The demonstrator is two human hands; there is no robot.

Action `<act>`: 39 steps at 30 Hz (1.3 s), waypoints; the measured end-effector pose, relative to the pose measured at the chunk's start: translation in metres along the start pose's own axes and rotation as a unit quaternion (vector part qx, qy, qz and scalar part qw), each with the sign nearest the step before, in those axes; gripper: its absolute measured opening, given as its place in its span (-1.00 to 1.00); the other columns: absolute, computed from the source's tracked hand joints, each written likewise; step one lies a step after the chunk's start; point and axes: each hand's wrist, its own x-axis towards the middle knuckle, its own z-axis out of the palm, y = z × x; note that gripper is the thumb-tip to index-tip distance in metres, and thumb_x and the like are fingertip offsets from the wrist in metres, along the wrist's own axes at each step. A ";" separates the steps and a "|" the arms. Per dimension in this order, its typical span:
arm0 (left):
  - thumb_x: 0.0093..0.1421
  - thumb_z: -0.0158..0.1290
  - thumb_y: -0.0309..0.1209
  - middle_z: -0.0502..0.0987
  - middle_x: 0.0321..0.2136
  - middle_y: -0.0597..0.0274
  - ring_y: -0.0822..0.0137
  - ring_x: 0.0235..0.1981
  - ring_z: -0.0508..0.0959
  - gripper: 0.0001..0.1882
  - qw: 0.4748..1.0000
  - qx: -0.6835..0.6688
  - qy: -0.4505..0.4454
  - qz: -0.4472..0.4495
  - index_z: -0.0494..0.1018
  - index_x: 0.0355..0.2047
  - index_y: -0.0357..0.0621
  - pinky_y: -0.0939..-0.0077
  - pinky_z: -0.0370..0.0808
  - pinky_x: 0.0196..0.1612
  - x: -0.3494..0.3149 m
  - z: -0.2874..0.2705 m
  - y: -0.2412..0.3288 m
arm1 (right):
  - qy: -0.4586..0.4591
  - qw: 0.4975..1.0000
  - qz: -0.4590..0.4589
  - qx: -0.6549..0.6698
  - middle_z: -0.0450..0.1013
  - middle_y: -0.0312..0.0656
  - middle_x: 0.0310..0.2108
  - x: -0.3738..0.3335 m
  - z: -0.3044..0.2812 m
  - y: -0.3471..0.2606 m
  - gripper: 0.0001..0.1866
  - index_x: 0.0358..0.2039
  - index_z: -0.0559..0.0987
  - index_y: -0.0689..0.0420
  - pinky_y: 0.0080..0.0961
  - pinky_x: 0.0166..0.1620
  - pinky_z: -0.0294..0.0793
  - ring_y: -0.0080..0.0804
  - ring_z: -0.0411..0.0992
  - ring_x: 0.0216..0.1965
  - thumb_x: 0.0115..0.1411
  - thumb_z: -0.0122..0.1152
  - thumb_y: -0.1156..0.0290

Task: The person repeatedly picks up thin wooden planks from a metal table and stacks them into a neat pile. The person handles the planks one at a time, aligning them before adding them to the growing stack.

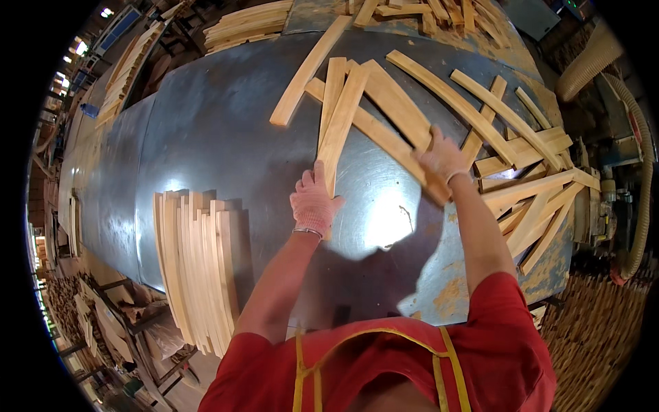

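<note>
My left hand (316,200), in a pale knitted glove, is closed on the near end of a wooden strip (343,113) that points away from me. A narrower strip (331,89) lies partly beneath it. My right hand (441,158), gloved too, grips the near end of a wider wooden board (398,103), with its thumb side out of clear sight. A long strip (388,137) runs slantwise below that board, and its near end passes under my right hand. Beyond my left hand, another strip (309,72) lies apart on the dark metal table (226,103).
A neat row of upright-edged strips (199,264) lies at the table's left front edge. Strips are heaped loosely at the right (528,199), with more at the far edge (439,14). A ribbed hose (642,172) hangs by machinery at the right.
</note>
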 end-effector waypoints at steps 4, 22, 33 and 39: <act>0.06 0.33 -0.26 0.53 0.18 -0.06 0.01 0.13 0.59 0.10 0.973 -0.212 -0.080 -0.047 0.04 0.58 0.01 0.10 0.58 0.14 -0.030 -0.014 -0.026 | -0.118 0.969 -0.013 0.215 0.53 0.25 0.15 -0.080 0.025 -0.016 0.13 0.47 0.24 0.31 -0.27 0.24 0.51 0.04 0.56 0.15 -0.01 0.60 0.10; 0.19 0.40 -0.33 0.52 0.24 0.18 0.26 0.21 0.55 -0.11 0.699 -0.683 -0.197 -0.081 0.24 0.49 -0.07 0.30 0.49 0.29 -0.324 0.047 -0.259 | -0.353 0.873 -0.001 0.335 0.62 0.06 -0.22 -0.327 0.193 -0.210 -0.27 0.21 0.42 0.37 -0.18 -0.11 0.60 -0.17 0.63 -0.23 0.39 0.22 -0.09; 0.00 0.42 -0.28 0.34 0.36 -0.12 -0.25 0.40 0.29 -0.11 0.975 -0.131 0.167 0.064 0.35 0.35 -0.14 -0.14 0.30 0.39 -0.328 -0.013 -0.226 | -0.276 0.896 -0.306 0.167 0.56 0.27 0.05 -0.303 0.207 -0.287 -0.43 -0.02 0.57 0.26 -0.04 0.20 0.48 0.27 0.51 0.13 0.17 0.31 0.01; 0.06 0.39 -0.20 0.33 0.38 -0.14 -0.23 0.44 0.26 -0.11 0.991 -0.067 0.052 0.106 0.34 0.39 -0.15 -0.17 0.27 0.42 -0.292 -0.009 -0.175 | 0.130 0.982 -0.123 -0.058 0.56 0.19 -0.08 -0.185 0.091 -0.093 -0.41 0.05 0.53 0.19 0.04 0.08 0.55 0.23 0.55 -0.01 0.06 0.38 0.13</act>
